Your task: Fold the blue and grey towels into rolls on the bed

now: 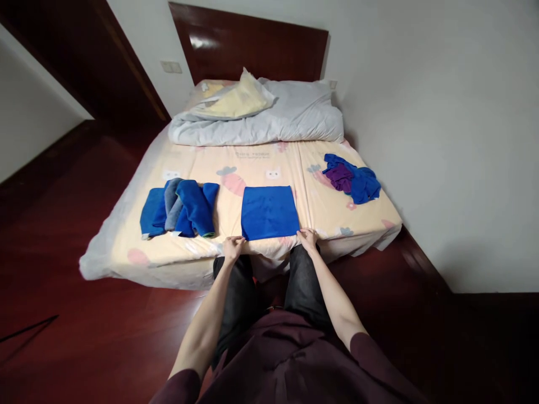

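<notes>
A blue towel [270, 212] lies flat and square on the bed, close to its front edge. My left hand [233, 247] pinches its near left corner, while my right hand [307, 238] pinches the near right corner. To the left, several rolled or folded towels [191, 207] in blue and grey lie side by side, partly overlapping. On the right side of the bed is a crumpled heap of cloths [357, 180], blue with a purple one among them.
The bed [278, 163] has a pale patterned sheet. Toward the dark headboard [252, 45] lie a rolled grey-white quilt [295, 123] and a yellow pillow [242, 98]. A wall [455, 140] stands to the right; dark red floor [105, 336] shows around the bed.
</notes>
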### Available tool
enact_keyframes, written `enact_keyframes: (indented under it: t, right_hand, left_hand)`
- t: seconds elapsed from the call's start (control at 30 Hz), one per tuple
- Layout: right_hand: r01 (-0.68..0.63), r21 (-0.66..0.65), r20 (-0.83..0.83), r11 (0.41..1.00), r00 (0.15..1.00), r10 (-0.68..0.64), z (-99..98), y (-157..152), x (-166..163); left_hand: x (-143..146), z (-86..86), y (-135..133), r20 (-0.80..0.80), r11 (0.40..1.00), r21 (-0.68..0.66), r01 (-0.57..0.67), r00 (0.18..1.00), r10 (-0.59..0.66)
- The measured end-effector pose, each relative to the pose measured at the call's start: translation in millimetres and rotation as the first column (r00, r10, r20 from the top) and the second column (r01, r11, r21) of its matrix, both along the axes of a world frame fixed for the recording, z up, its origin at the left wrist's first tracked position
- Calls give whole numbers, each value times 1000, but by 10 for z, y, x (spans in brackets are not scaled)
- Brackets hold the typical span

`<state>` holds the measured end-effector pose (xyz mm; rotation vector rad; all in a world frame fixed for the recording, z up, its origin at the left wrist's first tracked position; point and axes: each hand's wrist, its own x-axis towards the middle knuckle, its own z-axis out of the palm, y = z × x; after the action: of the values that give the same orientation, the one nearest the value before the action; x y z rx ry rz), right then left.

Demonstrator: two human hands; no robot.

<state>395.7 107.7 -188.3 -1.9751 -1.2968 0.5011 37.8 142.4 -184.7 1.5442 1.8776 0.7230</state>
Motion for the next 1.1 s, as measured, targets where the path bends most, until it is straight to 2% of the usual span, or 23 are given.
enact_keyframes:
  t: [0.23, 0.37, 0.53, 0.73, 0.93, 1.1]
  right_hand:
    - [21, -57, 76, 998, 997, -17, 72, -47, 31]
    - [57, -66, 144, 996, 988, -47, 12, -213, 24]
    - [49, -93, 150, 994, 988, -35, -106, -401, -38]
    - [-2, -60, -18, 998, 1000, 1, -164, -418, -70]
    - [-28, 154, -319, 988, 945, 77, -142, -350, -49]
    - [-93, 176, -371, 980, 916, 154, -123, -320, -6]
  left_hand:
    - [-97, 4, 41, 46, 997, -78, 6, 999, -2]
    - [-191, -50, -88, 113, 996, -90, 27, 993, -16]
    - [-234, -121, -231, 206, 996, -81, 36, 978, -18]
    - [-255, -130, -212, 351, 999, -26, 47, 936, -35]
    - [-253, -102, -76, 460, 995, 1, 103, 883, -92]
    - [-250, -157, -18, 484, 992, 28, 121, 867, -119]
